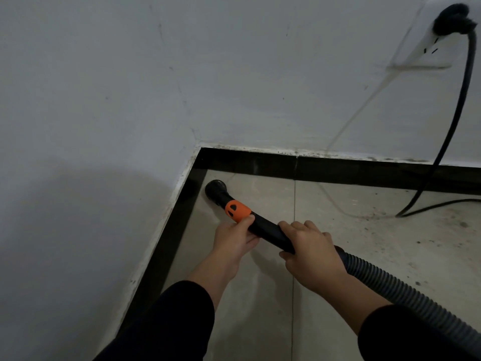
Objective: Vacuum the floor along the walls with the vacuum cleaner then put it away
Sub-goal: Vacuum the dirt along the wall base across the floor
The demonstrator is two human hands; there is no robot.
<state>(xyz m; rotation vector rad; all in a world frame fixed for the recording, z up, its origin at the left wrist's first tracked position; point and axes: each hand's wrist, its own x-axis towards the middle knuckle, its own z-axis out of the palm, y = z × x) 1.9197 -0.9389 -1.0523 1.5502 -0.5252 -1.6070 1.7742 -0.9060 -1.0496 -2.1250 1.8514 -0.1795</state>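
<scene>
At the centre of the frame a black vacuum tube [270, 231] slants from lower right up to the left, ending in a round nozzle [215, 190]. The nozzle sits on the floor [338, 230] in the corner, just beside the black baseboard [260, 162] at the foot of the white wall [104, 87]; whether it touches the baseboard is hard to tell in the dim light. An orange collar [237, 210] rings the tube just behind the nozzle.

The left hand [233, 241] grips the tube right behind the collar, thumb [246, 222] on top and the fingers curled underneath. The right hand [309, 250] holds the tube's rear end, its fingers [296, 225] clamped round it where the ribbed hose [390, 287] begins. The hose runs off toward the lower right edge. Both arms wear dark sleeves [177, 316].

In the upper right, a black plug [454, 19] sits in a white socket [426, 48] on the wall. Its black cord [453, 121] hangs down to the floor at the right edge, and a thin white cable [364, 105] drops from the socket as well.
</scene>
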